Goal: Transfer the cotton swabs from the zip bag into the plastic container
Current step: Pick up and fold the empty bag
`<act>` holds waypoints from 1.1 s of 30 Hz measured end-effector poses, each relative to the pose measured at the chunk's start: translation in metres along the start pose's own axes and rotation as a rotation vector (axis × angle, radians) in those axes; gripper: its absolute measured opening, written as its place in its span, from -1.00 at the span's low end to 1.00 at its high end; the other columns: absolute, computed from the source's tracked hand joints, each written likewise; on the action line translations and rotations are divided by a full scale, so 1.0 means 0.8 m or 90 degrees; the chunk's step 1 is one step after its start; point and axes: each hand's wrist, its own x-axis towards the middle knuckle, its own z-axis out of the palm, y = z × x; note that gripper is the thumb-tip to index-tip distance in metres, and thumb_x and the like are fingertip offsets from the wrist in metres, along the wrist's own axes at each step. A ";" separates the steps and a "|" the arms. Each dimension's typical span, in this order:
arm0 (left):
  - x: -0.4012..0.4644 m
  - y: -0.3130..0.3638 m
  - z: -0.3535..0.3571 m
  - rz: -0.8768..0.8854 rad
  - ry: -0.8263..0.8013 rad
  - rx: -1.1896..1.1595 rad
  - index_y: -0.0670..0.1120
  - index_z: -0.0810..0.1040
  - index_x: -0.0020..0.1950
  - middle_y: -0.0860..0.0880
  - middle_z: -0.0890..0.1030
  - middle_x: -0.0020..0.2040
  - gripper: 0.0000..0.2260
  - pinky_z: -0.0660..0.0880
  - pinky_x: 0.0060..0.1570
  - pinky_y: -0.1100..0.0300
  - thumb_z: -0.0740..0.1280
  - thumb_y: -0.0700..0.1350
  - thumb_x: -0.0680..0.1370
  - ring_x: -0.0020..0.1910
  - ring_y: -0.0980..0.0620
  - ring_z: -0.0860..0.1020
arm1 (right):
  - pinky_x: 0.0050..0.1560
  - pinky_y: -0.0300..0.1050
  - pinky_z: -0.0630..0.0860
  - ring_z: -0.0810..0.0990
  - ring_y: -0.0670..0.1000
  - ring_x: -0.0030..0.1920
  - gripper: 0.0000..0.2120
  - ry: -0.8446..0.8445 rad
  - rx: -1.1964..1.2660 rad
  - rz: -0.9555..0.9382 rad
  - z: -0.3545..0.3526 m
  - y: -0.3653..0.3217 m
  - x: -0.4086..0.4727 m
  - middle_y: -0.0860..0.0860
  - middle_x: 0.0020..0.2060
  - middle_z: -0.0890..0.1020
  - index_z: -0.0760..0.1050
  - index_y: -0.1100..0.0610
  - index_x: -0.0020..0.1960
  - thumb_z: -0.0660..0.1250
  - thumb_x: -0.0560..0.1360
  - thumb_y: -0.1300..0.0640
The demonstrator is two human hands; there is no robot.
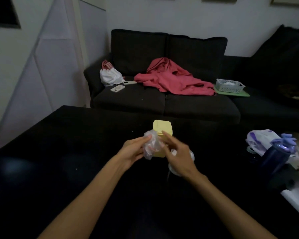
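Seemingly mid-transfer: left hand (134,150) pinches zip bag (151,144) over yellow container (162,129); right hand (179,156) w/ straight fingers, contents unclear.

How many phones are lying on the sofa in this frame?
2. One phone lies on the left seat cushion of the sofa; the other sits just behind it, beside the white bag. More could be hidden under the red garment.

We see two bare forearms; left hand (134,150) and right hand (179,156) ungloved, no sleeves, rings or watch.
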 end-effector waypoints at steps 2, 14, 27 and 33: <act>0.010 0.011 -0.008 0.039 0.054 0.037 -0.07 0.57 0.13 -0.07 0.64 0.00 -0.80 0.51 -0.17 0.20 0.37 -0.10 0.51 -0.01 0.02 0.61 | 0.15 -0.26 0.52 0.58 -0.21 0.10 -0.70 0.047 0.018 -0.014 -0.032 0.000 0.038 -0.08 0.08 0.63 0.48 0.06 0.29 0.27 0.57 0.17; 0.071 0.047 -0.040 0.117 0.080 0.180 -0.03 0.55 0.21 -0.06 0.60 0.12 -0.74 0.53 0.03 0.17 0.37 -0.11 0.52 0.08 0.02 0.59 | 0.35 -0.07 0.34 0.38 0.00 0.31 -0.25 -0.469 -0.429 0.197 -0.073 0.049 0.214 -0.08 0.27 0.39 0.34 0.01 0.37 0.56 0.27 -0.09; 0.096 0.031 -0.013 0.504 0.157 0.470 0.01 0.58 0.24 0.08 0.51 0.05 -0.70 0.44 -0.04 0.36 0.36 0.02 0.52 0.01 0.19 0.47 | 0.38 0.03 0.32 0.53 -0.02 0.22 -0.57 -0.384 -0.037 0.362 -0.091 0.052 0.217 -0.03 0.20 0.59 0.52 -0.04 0.19 0.20 0.44 -0.23; 0.131 0.028 0.029 0.493 0.213 0.844 0.15 0.54 0.26 0.02 0.64 0.06 -0.70 0.52 -0.01 0.05 0.30 0.12 0.53 0.04 -0.02 0.59 | 0.37 0.04 0.32 0.51 0.00 0.25 -0.45 -0.380 -0.009 0.374 -0.092 0.051 0.216 0.01 0.23 0.57 0.46 0.02 0.31 0.21 0.43 -0.26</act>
